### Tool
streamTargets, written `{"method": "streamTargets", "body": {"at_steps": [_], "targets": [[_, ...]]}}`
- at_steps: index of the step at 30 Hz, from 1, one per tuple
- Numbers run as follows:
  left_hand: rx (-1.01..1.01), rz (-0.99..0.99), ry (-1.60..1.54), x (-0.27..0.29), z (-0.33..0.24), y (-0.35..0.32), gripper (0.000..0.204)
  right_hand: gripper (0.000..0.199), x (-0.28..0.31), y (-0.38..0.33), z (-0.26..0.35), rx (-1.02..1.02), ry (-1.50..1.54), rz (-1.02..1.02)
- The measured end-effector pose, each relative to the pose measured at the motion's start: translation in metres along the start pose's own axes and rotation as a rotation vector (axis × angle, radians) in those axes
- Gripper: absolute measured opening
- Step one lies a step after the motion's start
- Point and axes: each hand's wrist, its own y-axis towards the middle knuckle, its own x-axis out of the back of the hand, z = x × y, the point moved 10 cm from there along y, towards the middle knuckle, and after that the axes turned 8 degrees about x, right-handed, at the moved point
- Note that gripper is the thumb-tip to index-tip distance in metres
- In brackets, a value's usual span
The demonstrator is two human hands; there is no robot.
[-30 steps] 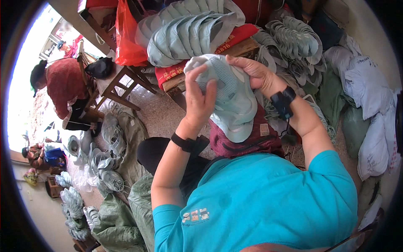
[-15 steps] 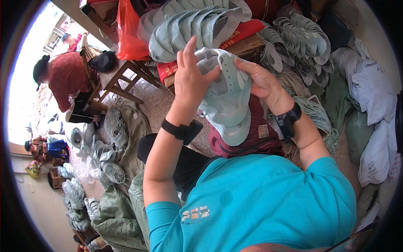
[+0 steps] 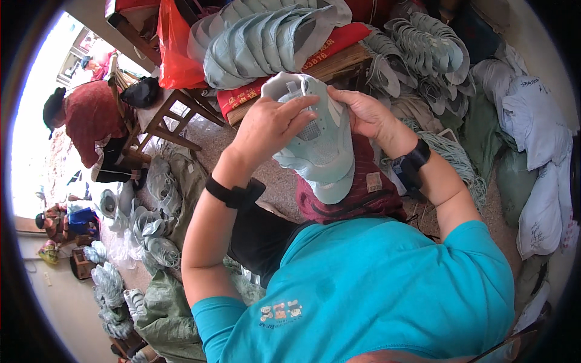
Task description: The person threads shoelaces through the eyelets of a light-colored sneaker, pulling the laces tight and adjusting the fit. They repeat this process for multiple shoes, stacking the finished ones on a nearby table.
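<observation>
Cluttered workshop floor | left hand (image 3: 269, 124) grip, right hand (image 3: 363, 112) grip: both holding pale-green mesh shoe upper (image 3: 318, 142)

A pale mint shoe upper (image 3: 318, 145) lies over a dark maroon cloth (image 3: 357, 193), beside a red plastic bag (image 3: 175, 51).

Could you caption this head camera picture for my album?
Left hand and right hand grip a pale mint fabric shoe upper over the lap.

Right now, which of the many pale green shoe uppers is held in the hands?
The shoe upper above the lap, gripped by left hand and right hand; others lie in piles.
</observation>
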Motion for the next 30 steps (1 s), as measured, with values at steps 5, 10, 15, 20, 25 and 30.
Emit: {"method": "streamTargets", "body": {"at_steps": [5,10,15,20,25,30], "targets": [[0.044,-0.402,0.187,0.012,0.02,-0.008,0.028,0.041,0.021,0.01,-0.006,0.08,-0.154,-0.048],[0.517,-0.574,-0.243,-0.035,0.093,-0.047,0.052,0.04,0.064,0.014,0.018,0.294,-0.731,-0.148],[0.537,-0.343,-0.807,-0.082,0.102,-0.033,0.064,0.047,-0.003,0.021,0.04,0.583,-0.785,0.006],[0.644,-0.34,-0.854,-0.133,0.143,-0.034,0.067,0.059,0.023,0.022,0.004,0.754,-1.112,-0.061],[0.703,-0.38,-0.745,-0.131,0.134,-0.037,0.074,0.059,0.018,0.015,0.001,0.899,-1.175,-0.133],[0.665,-0.446,-0.717,-0.146,0.142,-0.05,0.08,0.056,0.065,-0.007,-0.017,0.869,-1.032,-0.16]]}}
